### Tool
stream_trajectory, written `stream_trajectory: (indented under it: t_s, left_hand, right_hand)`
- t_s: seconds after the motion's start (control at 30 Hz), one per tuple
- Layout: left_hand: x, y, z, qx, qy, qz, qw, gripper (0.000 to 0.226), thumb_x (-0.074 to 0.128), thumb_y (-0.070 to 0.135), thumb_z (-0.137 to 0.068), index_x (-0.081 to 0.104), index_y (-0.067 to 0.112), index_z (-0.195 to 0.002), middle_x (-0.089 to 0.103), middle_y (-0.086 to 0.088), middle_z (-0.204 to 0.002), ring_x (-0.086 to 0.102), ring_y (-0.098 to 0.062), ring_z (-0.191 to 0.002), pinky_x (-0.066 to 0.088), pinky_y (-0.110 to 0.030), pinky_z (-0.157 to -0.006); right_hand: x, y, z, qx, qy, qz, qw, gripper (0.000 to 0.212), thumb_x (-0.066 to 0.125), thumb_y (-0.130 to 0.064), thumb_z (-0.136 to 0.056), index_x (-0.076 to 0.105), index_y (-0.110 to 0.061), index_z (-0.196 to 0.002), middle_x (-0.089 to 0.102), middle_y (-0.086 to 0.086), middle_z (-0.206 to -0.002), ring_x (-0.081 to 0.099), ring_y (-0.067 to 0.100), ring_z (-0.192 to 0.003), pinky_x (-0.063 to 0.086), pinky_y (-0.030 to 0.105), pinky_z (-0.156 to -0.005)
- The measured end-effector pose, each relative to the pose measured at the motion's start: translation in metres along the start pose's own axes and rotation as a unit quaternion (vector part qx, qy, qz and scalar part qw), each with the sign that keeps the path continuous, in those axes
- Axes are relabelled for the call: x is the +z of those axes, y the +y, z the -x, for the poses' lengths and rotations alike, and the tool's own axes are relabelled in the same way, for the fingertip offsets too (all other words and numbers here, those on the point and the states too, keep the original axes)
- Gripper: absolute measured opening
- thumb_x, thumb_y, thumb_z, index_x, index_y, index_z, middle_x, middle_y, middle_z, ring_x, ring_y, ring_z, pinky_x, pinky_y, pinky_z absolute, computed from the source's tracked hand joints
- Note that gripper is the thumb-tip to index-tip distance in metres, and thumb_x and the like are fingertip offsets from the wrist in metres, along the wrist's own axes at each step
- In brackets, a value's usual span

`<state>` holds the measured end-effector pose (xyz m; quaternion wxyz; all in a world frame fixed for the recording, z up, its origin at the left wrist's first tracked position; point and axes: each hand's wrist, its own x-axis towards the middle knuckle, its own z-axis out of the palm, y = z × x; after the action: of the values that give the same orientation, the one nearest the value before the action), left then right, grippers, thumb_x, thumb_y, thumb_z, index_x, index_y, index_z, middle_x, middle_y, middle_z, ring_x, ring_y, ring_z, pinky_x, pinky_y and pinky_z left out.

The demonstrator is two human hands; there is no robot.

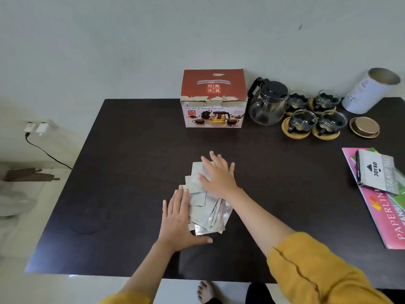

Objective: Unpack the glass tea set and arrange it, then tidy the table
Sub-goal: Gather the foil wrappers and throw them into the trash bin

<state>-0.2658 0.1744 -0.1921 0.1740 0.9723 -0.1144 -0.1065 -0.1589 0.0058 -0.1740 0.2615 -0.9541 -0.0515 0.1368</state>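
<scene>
Two hands lie flat on a loose pile of silvery sachets [202, 210] in the middle of the dark table [122, 172], and we take the red tea set box [213, 99] at the far edge as our landmark. From the head view, the pile sits well in front of the box, on the near side of it. Our left hand [178, 218] presses the pile's near left edge, fingers [179, 198] straight and released, thumb spread along the near side. Our right hand [217, 174] rests on the far end of the pile, fingers likewise extended and holding nothing.

Just to the right of the box stands the glass teapot [268, 104] with its black lid and handle. Further right of it, four glass cups [316, 114] sit on round wooden coasters, grouped two by two. Beyond them, a white cylindrical tin [370, 91] leans open-mouthed, with its gold lid [365, 127] lying in front of it. Far right of the box and nearer to us, a grey stamp pad packet [375, 173] lies on coloured paper packs [385, 216].
</scene>
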Motion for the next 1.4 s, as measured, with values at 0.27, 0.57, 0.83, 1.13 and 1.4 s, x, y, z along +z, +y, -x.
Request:
stream_trajectory:
  t_s: [0.27,0.57,0.83,1.13,1.4]
  left_hand:
    - [0.0,0.001,0.0,-0.026,0.026,0.046,0.998,0.153,0.049,0.099,-0.037,-0.008,0.012,-0.149,-0.001,-0.005,-0.159,0.001,-0.02,-0.147,0.008,-0.043,-0.115]
    - [-0.008,0.001,0.002,-0.018,0.041,0.173,0.984,0.134,0.049,0.096,-0.043,0.008,0.027,-0.151,0.0,0.01,-0.158,-0.006,-0.011,-0.146,-0.001,-0.043,-0.117]
    - [-0.023,0.008,0.004,-0.118,0.068,0.23,0.964,0.082,0.074,0.026,-0.076,0.031,0.022,-0.145,0.047,0.013,-0.129,0.04,-0.019,-0.12,0.035,-0.028,-0.097]
    - [-0.018,0.005,-0.009,-0.139,0.006,0.154,0.978,0.066,0.075,0.031,-0.073,0.045,0.019,-0.131,0.041,0.002,-0.115,0.042,-0.018,-0.105,0.043,-0.031,-0.083]
    - [-0.009,0.001,-0.003,-0.141,0.041,0.18,0.973,0.058,0.078,0.025,-0.071,0.052,0.016,-0.121,0.034,0.004,-0.12,0.046,-0.018,-0.103,0.047,-0.031,-0.084]
  right_hand:
    - [0.012,-0.005,0.04,-0.046,-0.011,-0.008,0.999,0.051,0.06,-0.044,-0.085,0.051,-0.025,-0.132,0.037,-0.008,-0.143,0.03,0.021,-0.131,0.022,0.044,-0.114]
    - [0.018,0.004,0.091,0.218,0.124,-0.088,0.964,0.087,0.063,-0.054,-0.082,0.027,-0.01,-0.148,0.023,0.007,-0.156,0.022,0.028,-0.142,0.019,0.048,-0.116]
    - [0.029,-0.024,0.098,0.257,0.061,-0.069,0.962,0.093,0.075,-0.046,-0.075,0.024,-0.013,-0.147,0.032,0.003,-0.138,0.034,0.023,-0.127,0.038,0.035,-0.103]
    - [0.014,-0.022,0.083,0.273,0.014,-0.048,0.961,0.091,0.088,-0.045,-0.056,0.041,-0.012,-0.126,0.045,0.004,-0.129,0.042,0.024,-0.121,0.039,0.035,-0.099]
    - [0.019,-0.03,0.082,0.188,0.008,-0.068,0.98,0.039,0.077,-0.016,-0.068,0.045,-0.017,-0.09,0.046,0.005,-0.115,0.052,0.027,-0.105,0.046,0.034,-0.082]
